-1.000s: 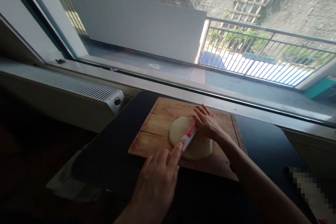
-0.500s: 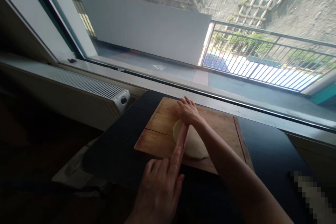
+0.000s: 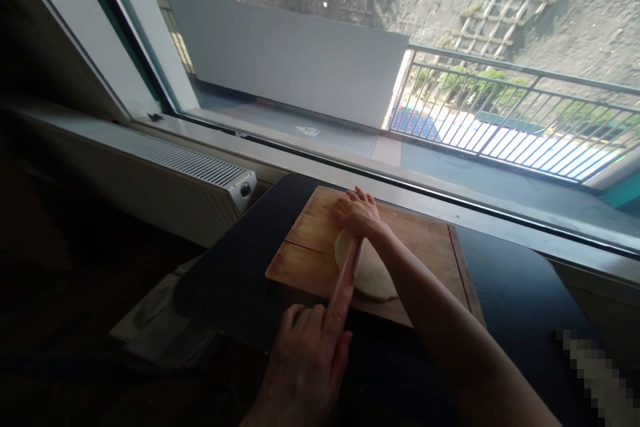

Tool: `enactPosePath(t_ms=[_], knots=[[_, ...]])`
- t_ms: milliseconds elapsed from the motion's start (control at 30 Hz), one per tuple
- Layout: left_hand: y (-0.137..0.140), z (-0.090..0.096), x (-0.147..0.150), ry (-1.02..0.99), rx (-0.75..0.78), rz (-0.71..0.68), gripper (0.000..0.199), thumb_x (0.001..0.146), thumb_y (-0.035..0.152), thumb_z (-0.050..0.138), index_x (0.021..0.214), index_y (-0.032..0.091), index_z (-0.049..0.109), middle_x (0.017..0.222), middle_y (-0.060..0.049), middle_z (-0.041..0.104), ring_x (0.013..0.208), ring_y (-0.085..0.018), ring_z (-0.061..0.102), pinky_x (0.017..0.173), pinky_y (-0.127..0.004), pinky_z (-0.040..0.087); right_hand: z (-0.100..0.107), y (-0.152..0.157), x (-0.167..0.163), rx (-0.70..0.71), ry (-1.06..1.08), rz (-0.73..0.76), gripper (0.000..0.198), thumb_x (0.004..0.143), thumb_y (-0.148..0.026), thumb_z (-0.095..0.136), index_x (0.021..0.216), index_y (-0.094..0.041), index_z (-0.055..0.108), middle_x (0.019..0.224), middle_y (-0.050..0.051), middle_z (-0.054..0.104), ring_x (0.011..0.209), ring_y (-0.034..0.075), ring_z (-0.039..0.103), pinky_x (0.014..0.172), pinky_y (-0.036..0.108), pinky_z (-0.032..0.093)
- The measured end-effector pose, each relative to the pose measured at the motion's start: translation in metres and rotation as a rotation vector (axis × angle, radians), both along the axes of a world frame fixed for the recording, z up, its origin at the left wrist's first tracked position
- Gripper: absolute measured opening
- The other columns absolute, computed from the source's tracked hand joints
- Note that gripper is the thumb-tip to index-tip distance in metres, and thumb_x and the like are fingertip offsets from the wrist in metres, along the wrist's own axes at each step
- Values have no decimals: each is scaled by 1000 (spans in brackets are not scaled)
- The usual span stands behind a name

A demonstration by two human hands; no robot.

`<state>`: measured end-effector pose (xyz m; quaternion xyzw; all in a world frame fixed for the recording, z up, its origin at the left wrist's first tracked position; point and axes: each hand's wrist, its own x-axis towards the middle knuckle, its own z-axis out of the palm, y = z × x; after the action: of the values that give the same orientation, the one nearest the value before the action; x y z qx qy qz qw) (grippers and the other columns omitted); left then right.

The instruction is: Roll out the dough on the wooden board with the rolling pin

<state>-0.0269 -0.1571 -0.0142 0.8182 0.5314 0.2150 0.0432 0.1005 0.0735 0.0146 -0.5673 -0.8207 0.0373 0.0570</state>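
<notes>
A wooden rolling pin [image 3: 347, 275] lies across a flat round of pale dough [image 3: 376, 277] on the wooden board [image 3: 296, 265]. My left hand [image 3: 304, 357] grips its near end, just off the board's front edge, with the index finger along the pin and the other fingers bent. At the far end, the palm of my right hand [image 3: 359, 212] presses down on the pin, fingers stretched out and spread over the board. My right forearm hides part of the dough and the board's middle.
The board rests on a dark table [image 3: 520, 267] against a window sill [image 3: 425, 207]. A white radiator [image 3: 220, 203] stands to the left. A pixelated patch [image 3: 595, 373] covers something at the lower right. Beyond the glass is a railing [image 3: 500, 113].
The view has shifted slightly, moving the board's left side rightward. A little more of the pin shows ahead of my left fingers. Both hands stay at the pin's ends.
</notes>
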Motion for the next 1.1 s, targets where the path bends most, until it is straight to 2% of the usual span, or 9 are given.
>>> enactPosePath(t_ms=[133, 333, 433, 633, 733, 800, 933, 1033, 1100], knots=[[-4, 0, 5, 44, 27, 0, 56, 89, 23, 42, 142, 25, 24, 87, -4, 57, 78, -18, 54, 85, -45, 39, 4, -8, -5, -6, -7, 14, 39, 89, -42, 38, 120, -26, 56, 142, 3, 39, 138, 25, 12, 110, 47, 11], [-3, 7, 19, 29, 29, -116, 51, 82, 17, 47, 132, 25, 43, 90, -7, 58, 81, -20, 56, 85, -50, 43, -7, -56, 78, 28, 71, -82, 46, 95, -40, 19, 131, -30, 45, 149, 0, 27, 140, 21, 9, 109, 46, 16], [-2, 8, 17, 0, 5, -146, 52, 82, 18, 47, 133, 28, 41, 93, -6, 60, 82, -20, 57, 85, -49, 43, -10, -64, 91, 45, 76, -131, 48, 95, -40, 18, 137, -26, 37, 150, 2, 23, 140, 20, 9, 110, 44, 16], [-3, -1, -1, -96, -64, -52, 63, 90, 29, 41, 145, 19, 11, 88, -4, 63, 78, -17, 58, 88, -42, 41, 0, -31, 13, -38, 39, -45, 43, 92, -45, 28, 125, -30, 52, 146, 2, 32, 139, 26, 7, 108, 51, 11], [-6, -2, -5, -104, -76, 9, 63, 91, 32, 40, 145, 19, 10, 86, -4, 63, 78, -18, 58, 87, -43, 40, 6, -21, -23, 0, -1, 23, 40, 90, -45, 35, 118, -29, 58, 142, 3, 39, 138, 26, 12, 109, 50, 9], [-7, 0, -3, -83, -84, 18, 62, 91, 30, 40, 145, 19, 11, 85, -3, 63, 79, -19, 58, 87, -45, 39, 7, -23, -24, 10, 7, 39, 38, 90, -44, 35, 114, -28, 60, 141, 3, 41, 138, 25, 13, 109, 47, 10], [-8, 7, 10, -8, -67, -92, 57, 88, 24, 43, 142, 25, 24, 90, -5, 60, 79, -19, 57, 86, -49, 42, 0, -49, 32, -30, 83, -43, 42, 92, -44, 29, 118, -28, 57, 145, 1, 34, 140, 24, 7, 109, 46, 13], [-6, 11, 20, -6, -50, -161, 49, 85, 19, 44, 134, 27, 40, 93, -7, 60, 82, -20, 57, 83, -47, 45, -9, -72, 79, -3, 144, -130, 47, 93, -46, 26, 133, -27, 44, 151, 3, 21, 140, 22, 7, 109, 44, 18], [-4, 11, 23, -34, -67, -173, 46, 86, 19, 44, 131, 27, 43, 93, -7, 60, 83, -19, 57, 83, -45, 45, -11, -79, 90, 13, 156, -165, 49, 93, -45, 26, 136, -26, 39, 152, 5, 16, 140, 22, 8, 110, 42, 18]])
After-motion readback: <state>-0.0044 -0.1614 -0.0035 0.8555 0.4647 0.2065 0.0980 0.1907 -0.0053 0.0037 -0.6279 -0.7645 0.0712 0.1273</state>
